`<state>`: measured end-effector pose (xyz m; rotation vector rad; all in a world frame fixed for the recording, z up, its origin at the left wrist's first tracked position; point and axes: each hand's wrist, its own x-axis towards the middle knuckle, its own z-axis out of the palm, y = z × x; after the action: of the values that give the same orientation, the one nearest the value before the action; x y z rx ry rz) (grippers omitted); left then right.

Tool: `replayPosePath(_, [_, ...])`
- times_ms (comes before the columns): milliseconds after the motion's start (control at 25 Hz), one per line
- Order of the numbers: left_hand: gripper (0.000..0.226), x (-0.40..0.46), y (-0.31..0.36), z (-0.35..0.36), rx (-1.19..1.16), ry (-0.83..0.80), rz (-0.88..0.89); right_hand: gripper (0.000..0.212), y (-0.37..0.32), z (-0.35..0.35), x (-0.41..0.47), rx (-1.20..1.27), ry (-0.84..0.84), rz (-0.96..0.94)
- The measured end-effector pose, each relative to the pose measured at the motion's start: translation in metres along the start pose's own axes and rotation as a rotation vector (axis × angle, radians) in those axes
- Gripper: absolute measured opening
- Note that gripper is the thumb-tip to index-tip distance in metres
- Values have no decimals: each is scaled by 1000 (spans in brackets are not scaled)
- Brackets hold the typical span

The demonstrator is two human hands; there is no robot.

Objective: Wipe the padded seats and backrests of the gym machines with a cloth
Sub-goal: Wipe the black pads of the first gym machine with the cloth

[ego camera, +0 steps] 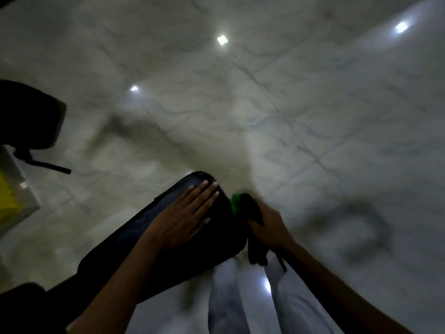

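A long black padded seat (134,239) slants from lower left up to the centre of the head view. My left hand (185,215) lies flat on its upper end with the fingers straight. Just right of the pad's edge, my right hand (269,227) grips a dark cloth (252,213) that hangs down past the pad's side. A small bright green patch (235,201) shows at the top of the cloth, against the pad's edge.
A second black pad (29,114) on a dark bracket stands at the left edge, with a yellow and white object (12,189) below it. Glossy white marble floor (289,104) spreads all around. My light trouser legs (231,297) are below the pad.
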<state>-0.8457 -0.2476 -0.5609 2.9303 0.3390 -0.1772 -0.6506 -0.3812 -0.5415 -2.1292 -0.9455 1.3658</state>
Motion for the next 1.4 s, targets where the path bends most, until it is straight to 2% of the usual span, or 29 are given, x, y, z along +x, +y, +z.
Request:
replayPosePath(120, [53,6,-1,-8,36,-74,189,37,-7,11,2,40,123,5])
replayPosePath(240, [54,11,-5,-5,-15,-106,244,40,2,21,-27,19,200,150])
replayPosePath(320, [54,9,-10,-1,-22,-82,257,37,9,27,-40,51,248,199])
replayPosePath(520, [54,7,-1,1,-44,-56,223,39,0,30,-23,197,320,160])
replayPosePath(640, [54,8,-3,0,-21,-56,242,41,2,48,-40,352,461,267])
replayPosePath(760, [56,8,-1,1,18,-56,239,39,-1,85,-74,553,591,477])
replayPosePath(1040, [55,1,-2,-3,0,-51,268,34,1,90,-66,606,703,461])
replayPosePath(1200, [56,-5,1,0,2,-43,263,39,-20,136,-90,667,630,607])
replayPosePath(1400, [56,-7,-3,1,-23,-46,286,34,-20,166,-96,713,649,610])
